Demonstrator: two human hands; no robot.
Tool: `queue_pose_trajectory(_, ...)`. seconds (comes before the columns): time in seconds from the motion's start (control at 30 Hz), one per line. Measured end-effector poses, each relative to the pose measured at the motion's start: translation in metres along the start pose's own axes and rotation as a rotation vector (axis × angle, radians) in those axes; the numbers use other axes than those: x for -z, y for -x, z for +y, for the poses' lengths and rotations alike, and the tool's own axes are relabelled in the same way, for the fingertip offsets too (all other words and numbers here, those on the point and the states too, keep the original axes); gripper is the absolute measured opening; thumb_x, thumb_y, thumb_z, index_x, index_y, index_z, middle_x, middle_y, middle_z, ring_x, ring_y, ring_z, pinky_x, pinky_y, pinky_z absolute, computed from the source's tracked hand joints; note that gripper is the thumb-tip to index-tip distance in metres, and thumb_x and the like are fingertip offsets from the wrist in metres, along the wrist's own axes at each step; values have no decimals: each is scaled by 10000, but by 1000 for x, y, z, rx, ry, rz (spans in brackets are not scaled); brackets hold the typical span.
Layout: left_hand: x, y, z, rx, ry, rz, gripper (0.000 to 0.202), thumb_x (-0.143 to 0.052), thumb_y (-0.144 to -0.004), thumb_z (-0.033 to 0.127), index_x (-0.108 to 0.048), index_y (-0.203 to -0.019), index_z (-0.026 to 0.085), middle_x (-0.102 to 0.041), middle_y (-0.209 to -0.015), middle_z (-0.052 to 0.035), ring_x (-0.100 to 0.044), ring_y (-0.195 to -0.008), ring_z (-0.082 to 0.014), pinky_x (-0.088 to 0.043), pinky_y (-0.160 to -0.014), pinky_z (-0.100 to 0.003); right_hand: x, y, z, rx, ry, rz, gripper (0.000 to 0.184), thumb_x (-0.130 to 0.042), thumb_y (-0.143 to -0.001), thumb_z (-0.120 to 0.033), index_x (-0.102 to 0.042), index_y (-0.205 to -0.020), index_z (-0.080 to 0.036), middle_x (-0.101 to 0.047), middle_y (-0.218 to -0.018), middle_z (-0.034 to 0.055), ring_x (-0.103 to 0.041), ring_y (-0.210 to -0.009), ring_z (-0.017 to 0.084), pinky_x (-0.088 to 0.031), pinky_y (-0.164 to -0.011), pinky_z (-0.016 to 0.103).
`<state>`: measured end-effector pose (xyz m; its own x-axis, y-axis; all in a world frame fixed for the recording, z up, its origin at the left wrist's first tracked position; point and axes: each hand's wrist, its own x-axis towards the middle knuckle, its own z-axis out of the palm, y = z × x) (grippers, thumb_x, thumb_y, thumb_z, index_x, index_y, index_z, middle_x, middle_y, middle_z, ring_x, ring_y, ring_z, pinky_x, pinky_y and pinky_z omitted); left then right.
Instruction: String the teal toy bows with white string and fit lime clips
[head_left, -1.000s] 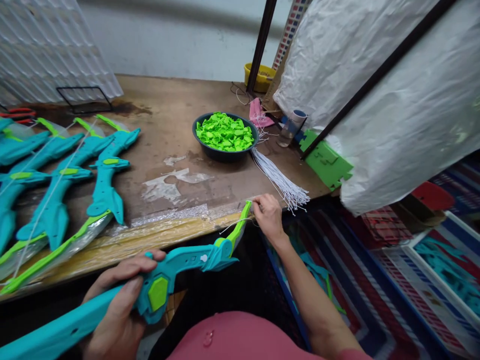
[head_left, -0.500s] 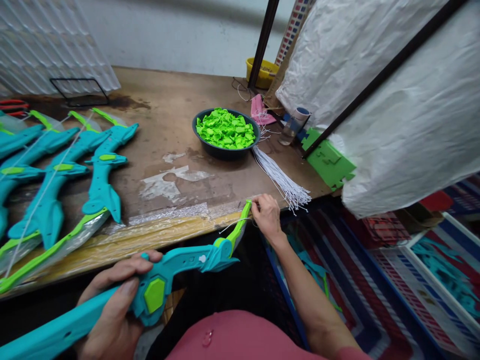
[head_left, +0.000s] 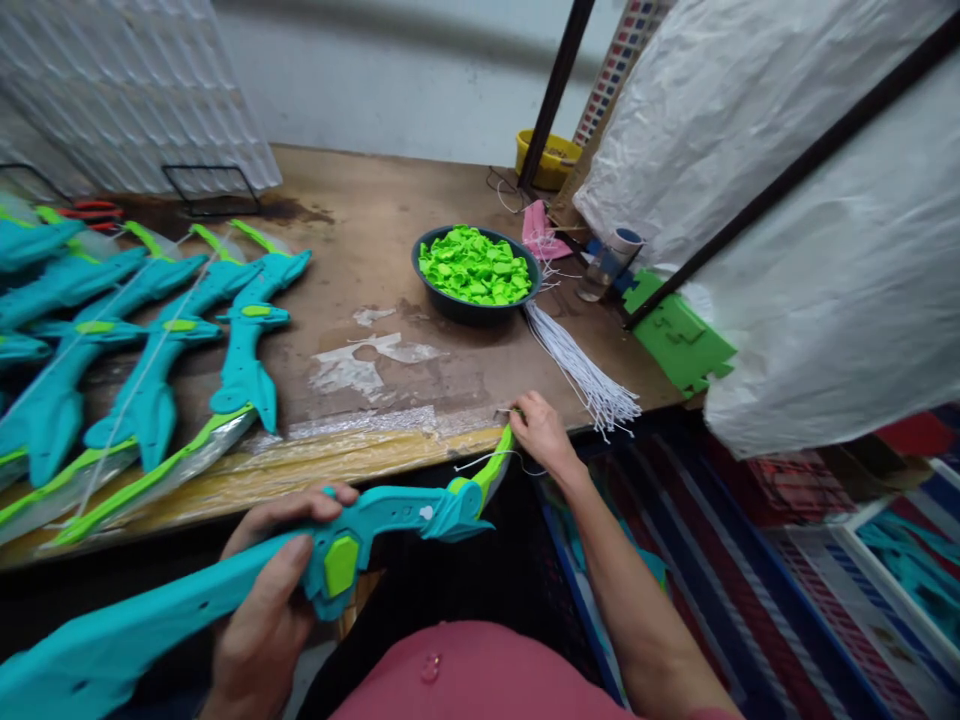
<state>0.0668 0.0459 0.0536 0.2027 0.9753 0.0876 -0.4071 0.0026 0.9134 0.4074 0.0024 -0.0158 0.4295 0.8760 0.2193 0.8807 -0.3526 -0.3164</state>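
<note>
My left hand (head_left: 274,590) is wrapped round the turquoise body of a toy bow (head_left: 397,510), beside its lime-green hexagonal piece (head_left: 342,566). The bow's lime-green limb (head_left: 496,465) rises at its right end toward the table edge. At that limb's tip my right hand (head_left: 538,430) pinches with closed fingers, and a thin white string (head_left: 476,461) trails across the limb below them. What exactly the right fingertips grip is partly hidden. Several similar toy bows (head_left: 251,350), some with white strings stretched along them, lie at the left of the table.
A dark bowl (head_left: 480,312) of lime-green pieces stands on the worn table (head_left: 337,250). Beside it a bundle of white strings (head_left: 585,375) hangs over the edge. A green foam piece (head_left: 679,340) and a clear bottle (head_left: 609,262) stand at right, near white sheeting (head_left: 847,250) and a dark pole.
The view has swung a little left, so the table things appear further right. Both hands stay on the bow; the right fingers have shifted slightly at the limb's tip.
</note>
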Motion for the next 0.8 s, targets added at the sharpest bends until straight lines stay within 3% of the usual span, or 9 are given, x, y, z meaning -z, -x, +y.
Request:
queue_pose_trajectory(0.1,1,-5,3,102,153,-95,557,-718,-859,328,-585,-1396,271,-738,-1071,-70,-691,-1120,-309,-580,-956,-437,10,6,9,19,-28,-24,137,-486,-832,-198,-595,-752,-222,-634,-799,56,-593,-732,199,-450,-707,306)
queue_pose_trajectory(0.2,9,-9,3,229,252,-145,788,-750,-847,362,-399,-1550,299,-684,-1296,-123,-659,-1209,-347,-511,-1053,-520,25,20,23,6,-43,3,144,-429,-812,-284,-523,-708,-250,-612,-710,71,-581,-661,230,-446,-639,348)
queue_pose_trajectory(0.27,19,-8,-1,281,272,-127,784,-758,-861,313,-386,-1551,320,-652,-1361,-123,-640,-1253,-342,-453,-1116,-542,35,35,39,-4,-47,19,146,-404,-784,-331,-500,-693,-269,-618,-674,90,-590,-628,254,-450,-602,375)
queue_pose_trajectory(0.37,42,0,-12,344,333,-163,690,-790,-841,293,-511,-1472,309,-650,-1380,-115,-601,-1318,-349,-402,-1167,-551,45,65,70,-78,-3,30,174,-422,-764,-407,-525,-698,-283,-677,-708,106,-636,-622,275,-476,-567,395)
queue_pose_trajectory(0.43,62,6,-17,355,387,-179,613,-821,-805,357,-616,-1378,276,-667,-1370,-122,-589,-1333,-366,-406,-1170,-554,50,87,93,-155,64,38,193,-435,-751,-442,-543,-699,-290,-706,-744,110,-660,-628,290,-487,-546,407)
queue_pose_trajectory(0.57,101,5,-12,336,406,-50,599,-812,-758,536,-722,-1232,181,-707,-1313,-180,-635,-1255,-431,-524,-1050,-576,61,125,129,-237,151,37,187,-455,-729,-459,-540,-695,-297,-719,-772,129,-669,-626,317,-483,-518,431)
queue_pose_trajectory(0.7,121,-10,4,332,273,33,507,-857,-743,432,-755,-1136,129,-764,-1173,-193,-733,-1082,-379,-612,-920,-457,72,148,137,-279,189,23,191,-451,-755,-445,-557,-759,-286,-726,-882,150,-679,-688,328,-489,-547,442)
queue_pose_trajectory(0.8,118,-24,18,257,197,95,441,-873,-751,384,-760,-1090,124,-792,-1013,-143,-765,-904,-297,-637,-826,-402,77,154,132,-300,226,14,214,-441,-772,-445,-565,-801,-273,-713,-933,156,-670,-717,329,-483,-562,441)
